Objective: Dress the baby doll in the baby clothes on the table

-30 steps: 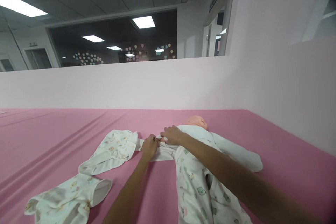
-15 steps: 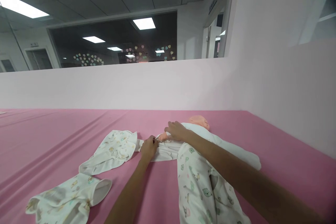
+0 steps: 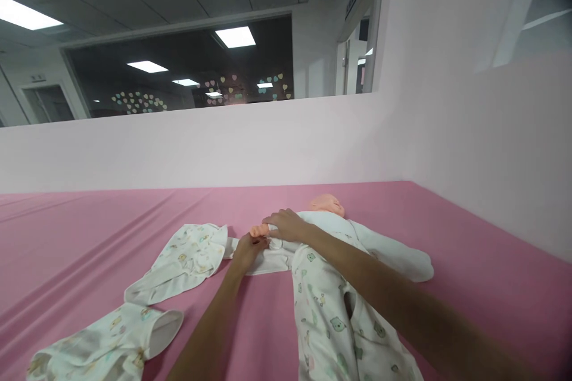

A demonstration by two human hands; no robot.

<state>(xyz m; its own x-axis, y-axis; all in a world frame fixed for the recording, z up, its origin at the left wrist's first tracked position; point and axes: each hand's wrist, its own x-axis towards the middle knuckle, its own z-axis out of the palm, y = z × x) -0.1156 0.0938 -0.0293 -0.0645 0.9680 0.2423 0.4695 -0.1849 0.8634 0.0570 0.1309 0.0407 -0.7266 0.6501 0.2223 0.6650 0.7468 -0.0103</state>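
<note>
The fingers (image 3: 258, 241) of my left hand (image 3: 247, 250) pinch the white sleeve (image 3: 268, 262) against the pink table (image 3: 89, 232) while my right hand (image 3: 286, 225) grips the doll's arm (image 3: 259, 230), so cloth and limb line up; the doll (image 3: 330, 221) lies on its back, right of a loose garment (image 3: 187, 256).

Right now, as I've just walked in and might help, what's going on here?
A baby doll lies face-up on the pink sheet in a printed sleepsuit. The person's left hand pinches its white sleeve, while the right hand grips the doll's arm, whose bare hand pokes out. Loose printed clothes lie to the left.
</note>
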